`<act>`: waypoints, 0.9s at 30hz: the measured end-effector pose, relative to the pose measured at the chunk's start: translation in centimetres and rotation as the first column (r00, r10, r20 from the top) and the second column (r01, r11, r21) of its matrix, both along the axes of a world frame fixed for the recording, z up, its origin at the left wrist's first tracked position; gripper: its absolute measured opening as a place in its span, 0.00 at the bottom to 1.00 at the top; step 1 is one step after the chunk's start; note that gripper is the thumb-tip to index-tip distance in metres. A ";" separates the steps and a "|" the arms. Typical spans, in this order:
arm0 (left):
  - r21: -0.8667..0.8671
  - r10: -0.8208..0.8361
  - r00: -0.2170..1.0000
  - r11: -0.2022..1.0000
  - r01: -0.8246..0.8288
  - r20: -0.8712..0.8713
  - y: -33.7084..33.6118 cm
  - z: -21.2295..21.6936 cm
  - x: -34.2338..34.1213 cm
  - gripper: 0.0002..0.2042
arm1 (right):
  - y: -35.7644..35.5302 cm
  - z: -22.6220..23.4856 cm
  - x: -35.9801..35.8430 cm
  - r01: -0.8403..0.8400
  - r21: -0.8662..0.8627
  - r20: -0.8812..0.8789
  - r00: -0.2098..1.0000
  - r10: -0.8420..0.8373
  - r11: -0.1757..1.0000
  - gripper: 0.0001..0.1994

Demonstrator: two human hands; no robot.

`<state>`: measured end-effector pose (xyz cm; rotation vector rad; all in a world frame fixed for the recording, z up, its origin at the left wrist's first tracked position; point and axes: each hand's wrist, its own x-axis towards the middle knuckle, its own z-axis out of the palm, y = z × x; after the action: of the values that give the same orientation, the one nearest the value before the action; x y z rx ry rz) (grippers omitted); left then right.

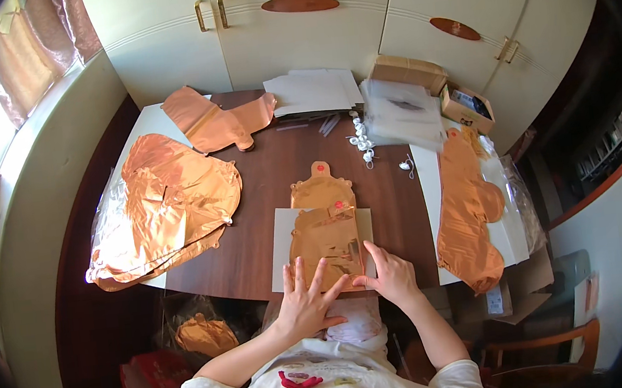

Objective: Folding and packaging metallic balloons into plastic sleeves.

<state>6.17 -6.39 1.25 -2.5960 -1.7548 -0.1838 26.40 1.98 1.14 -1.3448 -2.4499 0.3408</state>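
A flat copper-coloured foil balloon (323,234), folded over on itself with a tab pointing away from me, lies near the table's front edge. Two small red marks show on it. Beneath it is a white sheet (278,231), its left part showing beside the foil. My left hand (309,299) rests on the balloon's near end with its fingers spread. At the near right corner, my right hand (393,275) has thumb and forefinger apart along the foil's edge. Nothing shows gripped in either hand.
Large foil balloons (182,196) are piled on the left; more foil (216,120) lies behind. Another balloon (468,211) lies at right. White sheets (313,90), clear plastic bags (405,112), a cardboard box (408,74) and white string bundles (360,142) are at the back. A wooden chair (542,340) stands lower right.
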 end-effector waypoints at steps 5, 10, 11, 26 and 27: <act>0.000 -0.032 0.998 0.999 0.032 0.045 0.1 -0.5 -0.4 0.43 | 0.3 -1.0 -0.1 0.035 0.023 -0.046 0.998 -0.034 0.999 0.36; 0.014 -0.058 0.998 0.998 0.058 0.030 0.3 0.0 -0.3 0.44 | 3.4 -0.8 -1.4 -0.002 -0.047 -0.274 0.962 -0.011 0.999 0.33; 0.008 -0.056 0.998 0.998 0.056 0.010 0.2 0.1 -0.4 0.44 | 4.2 -0.7 -1.9 0.002 -0.217 -0.349 0.934 -0.080 0.976 0.33; 0.006 -0.060 0.997 0.998 0.060 -0.039 0.2 -0.1 -0.4 0.45 | 10.5 -1.6 -4.3 -0.224 -0.758 -0.583 0.653 -0.483 0.613 0.28; 0.007 -0.059 0.998 0.998 0.059 -0.035 0.2 -0.1 -0.4 0.45 | 10.6 -1.7 -4.5 -0.210 -0.738 -0.595 0.651 -0.471 0.642 0.28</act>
<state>5.74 -6.21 1.16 -2.6302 -1.6640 -0.1444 21.88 12.58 -0.57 -1.2467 -1.4343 1.6837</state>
